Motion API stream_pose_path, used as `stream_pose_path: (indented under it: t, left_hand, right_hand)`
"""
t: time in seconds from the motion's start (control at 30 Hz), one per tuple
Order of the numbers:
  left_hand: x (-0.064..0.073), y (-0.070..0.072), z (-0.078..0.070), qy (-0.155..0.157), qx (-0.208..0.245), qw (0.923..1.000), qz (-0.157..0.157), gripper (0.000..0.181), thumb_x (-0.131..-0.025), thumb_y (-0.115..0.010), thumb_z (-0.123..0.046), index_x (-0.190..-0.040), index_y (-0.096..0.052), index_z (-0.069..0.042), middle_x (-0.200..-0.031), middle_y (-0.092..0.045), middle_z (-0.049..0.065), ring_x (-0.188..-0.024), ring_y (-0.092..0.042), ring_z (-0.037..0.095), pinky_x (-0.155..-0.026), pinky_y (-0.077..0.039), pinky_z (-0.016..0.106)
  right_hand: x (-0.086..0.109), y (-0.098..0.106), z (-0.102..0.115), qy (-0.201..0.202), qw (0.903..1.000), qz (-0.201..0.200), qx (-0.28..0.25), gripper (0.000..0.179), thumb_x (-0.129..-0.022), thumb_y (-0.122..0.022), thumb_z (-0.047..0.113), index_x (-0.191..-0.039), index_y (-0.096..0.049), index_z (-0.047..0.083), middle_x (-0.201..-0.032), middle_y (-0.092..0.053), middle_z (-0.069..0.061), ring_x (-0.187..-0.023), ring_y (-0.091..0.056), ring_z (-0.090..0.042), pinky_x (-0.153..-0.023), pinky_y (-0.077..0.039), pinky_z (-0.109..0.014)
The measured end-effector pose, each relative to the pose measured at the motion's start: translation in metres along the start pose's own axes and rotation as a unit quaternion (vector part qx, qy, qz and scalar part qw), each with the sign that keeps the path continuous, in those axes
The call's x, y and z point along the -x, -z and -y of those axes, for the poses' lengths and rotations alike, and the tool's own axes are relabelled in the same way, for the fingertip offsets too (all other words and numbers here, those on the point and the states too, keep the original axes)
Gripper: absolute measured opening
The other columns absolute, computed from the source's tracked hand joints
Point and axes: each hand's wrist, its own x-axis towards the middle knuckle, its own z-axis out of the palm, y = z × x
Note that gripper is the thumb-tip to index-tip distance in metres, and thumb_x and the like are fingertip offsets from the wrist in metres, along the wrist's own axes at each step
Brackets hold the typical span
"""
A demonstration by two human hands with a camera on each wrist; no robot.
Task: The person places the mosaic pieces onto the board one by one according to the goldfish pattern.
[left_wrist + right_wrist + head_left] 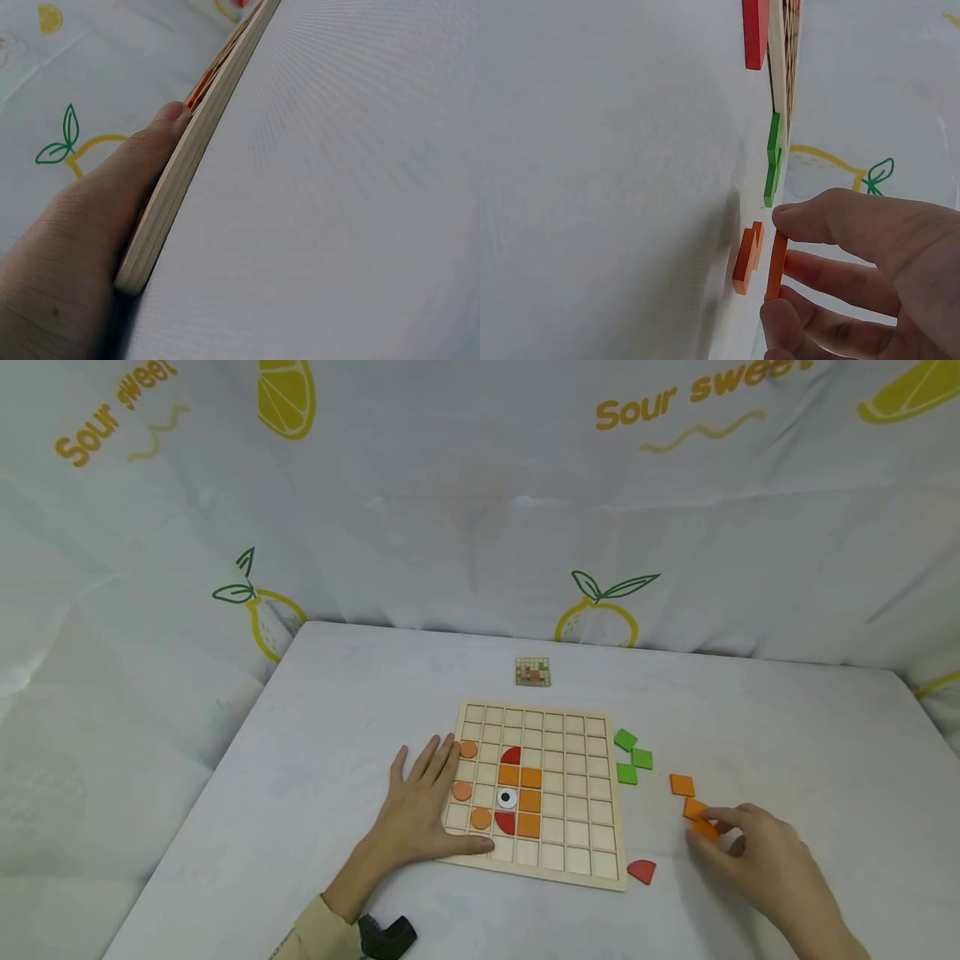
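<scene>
The right hand (772, 856) held an orange square tile (777, 262) in a narrow pinch, thumb and fingertip at opposite edges, right of the gridded board (621, 827) and just beside two loose orange tiles (682, 785). The tile was judged light, rigid and unlikely to break, though smooth enough to slip; opposite edges were the suitable hold points. The left hand (416, 810) lay spread, gripping nothing, with its thumb over the board's near-left cells.
</scene>
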Motion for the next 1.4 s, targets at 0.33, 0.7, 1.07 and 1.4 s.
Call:
stream_pose_path:
  t: [0.33,0.7,1.07,1.4]
  left_hand:
    - [0.0,0.0,-0.001,0.001,0.0,1.0,-0.007,0.136,-0.063,-0.068,-0.085,-0.164,-0.018,-0.008,-0.173,-0.017,0.009,-0.162,-0.013,0.032,-0.124,0.0,0.07]
    - [0.002,-0.002,0.0,-0.009,-0.007,0.9996,-0.025,0.135,-0.063,-0.067,-0.086,-0.163,-0.023,-0.007,-0.172,-0.022,0.012,-0.161,-0.018,0.033,-0.123,-0.004,0.071]
    - [0.001,-0.001,0.0,-0.009,-0.016,0.9996,-0.023,0.135,-0.063,-0.067,-0.086,-0.163,-0.023,-0.007,-0.172,-0.021,0.011,-0.161,-0.018,0.033,-0.123,-0.005,0.071]
    - [0.001,-0.002,0.0,-0.008,-0.021,0.9995,-0.023,0.136,-0.063,-0.067,-0.087,-0.163,-0.022,-0.006,-0.172,-0.022,0.011,-0.161,-0.018,0.033,-0.123,-0.006,0.071]
  right_hand:
    - [0.003,0.0,0.017,0.049,0.9981,-0.038,-0.004,0.043,-0.082,-0.082,0.02,-0.117,-0.074,-0.004,-0.093,-0.069,-0.011,-0.065,-0.053,-0.013,-0.052,-0.039,-0.022]
    - [0.006,-0.003,0.038,0.103,0.9914,-0.076,-0.026,0.028,-0.08,-0.082,0.016,-0.107,-0.08,0.005,-0.083,-0.063,0.001,-0.069,-0.054,-0.01,-0.052,-0.039,-0.021]
    - [0.002,-0.004,0.063,0.131,0.9874,-0.08,-0.037,0.031,-0.08,-0.083,0.015,-0.108,-0.079,0.005,-0.097,-0.07,-0.003,-0.069,-0.054,-0.007,-0.051,-0.04,-0.021]
    - [-0.007,-0.006,0.088,0.162,0.9824,-0.077,-0.051,0.03,-0.08,-0.084,0.014,-0.109,-0.079,0.006,-0.096,-0.068,0.0,-0.071,-0.055,-0.007,-0.05,-0.039,-0.02]
